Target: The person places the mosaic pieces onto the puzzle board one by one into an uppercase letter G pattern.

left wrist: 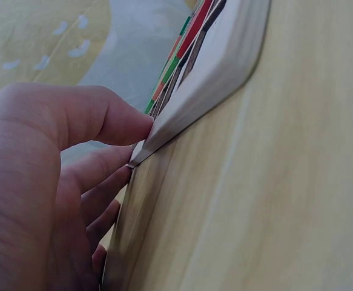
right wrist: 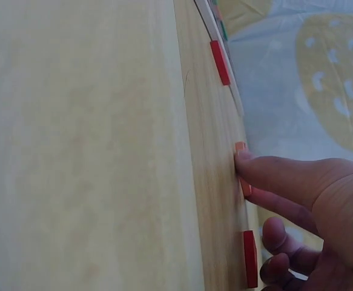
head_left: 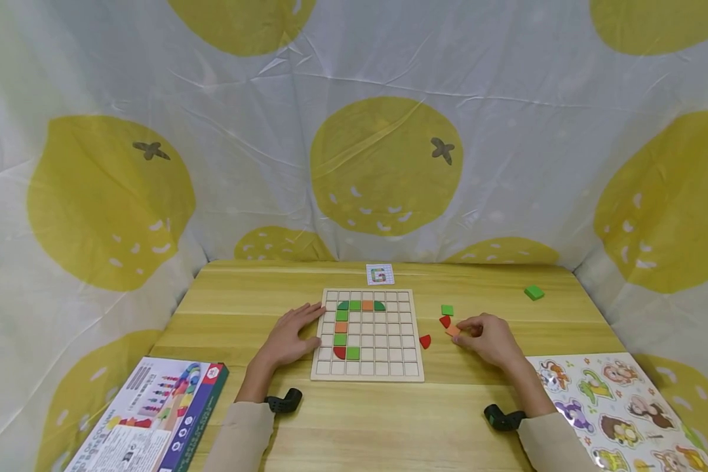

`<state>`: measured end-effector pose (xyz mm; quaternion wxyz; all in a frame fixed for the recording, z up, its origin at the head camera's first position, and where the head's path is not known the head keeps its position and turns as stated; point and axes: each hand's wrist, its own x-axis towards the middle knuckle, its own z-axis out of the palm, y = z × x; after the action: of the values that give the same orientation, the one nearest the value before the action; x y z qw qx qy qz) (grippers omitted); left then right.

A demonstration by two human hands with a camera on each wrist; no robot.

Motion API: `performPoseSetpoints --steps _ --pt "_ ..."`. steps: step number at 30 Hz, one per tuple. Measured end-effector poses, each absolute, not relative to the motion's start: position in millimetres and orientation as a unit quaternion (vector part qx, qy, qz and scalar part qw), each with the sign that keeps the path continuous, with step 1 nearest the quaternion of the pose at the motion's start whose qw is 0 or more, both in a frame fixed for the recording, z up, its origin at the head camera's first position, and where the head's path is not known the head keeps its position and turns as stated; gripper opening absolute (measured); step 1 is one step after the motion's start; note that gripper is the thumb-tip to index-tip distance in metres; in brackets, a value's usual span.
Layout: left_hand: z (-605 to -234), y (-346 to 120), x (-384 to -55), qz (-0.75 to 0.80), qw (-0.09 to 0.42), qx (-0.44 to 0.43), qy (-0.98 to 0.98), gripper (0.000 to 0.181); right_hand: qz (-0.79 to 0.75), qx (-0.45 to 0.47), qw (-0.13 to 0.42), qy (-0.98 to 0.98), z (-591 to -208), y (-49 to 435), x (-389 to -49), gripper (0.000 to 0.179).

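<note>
Hand, right (head_left: 491, 337): pinching an orange piece (head_left: 451, 332), out beyond the right edge of the grid board (head_left: 383, 360).
Hand, left (head_left: 290, 335): fingers spread, touching the board's left edge.
Red wedges (head_left: 425, 341): one just beside the orange piece, one by the board's right edge.
Card (head_left: 380, 274): between board and the tabletop's (head_left: 377, 426) far edge.

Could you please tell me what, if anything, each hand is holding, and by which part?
The right hand pinches the orange piece by its right-hand edges; the left hand touches the board at its left edge.
</note>
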<state>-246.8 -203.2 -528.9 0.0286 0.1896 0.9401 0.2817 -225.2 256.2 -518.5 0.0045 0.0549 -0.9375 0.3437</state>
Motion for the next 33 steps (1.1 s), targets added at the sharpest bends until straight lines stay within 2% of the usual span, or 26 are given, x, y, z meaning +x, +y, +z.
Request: performPoseSetpoints --steps 20,33 --pt "-528 -203 -245 0.286 0.031 0.186 0.940 0.070 0.362 0.079 0.013 -0.929 -519 255 -226 0.024" --pt "-528 -203 -245 0.290 0.029 0.187 0.938 0.070 0.371 0.113 0.019 -0.922 -507 236 -225 0.025"
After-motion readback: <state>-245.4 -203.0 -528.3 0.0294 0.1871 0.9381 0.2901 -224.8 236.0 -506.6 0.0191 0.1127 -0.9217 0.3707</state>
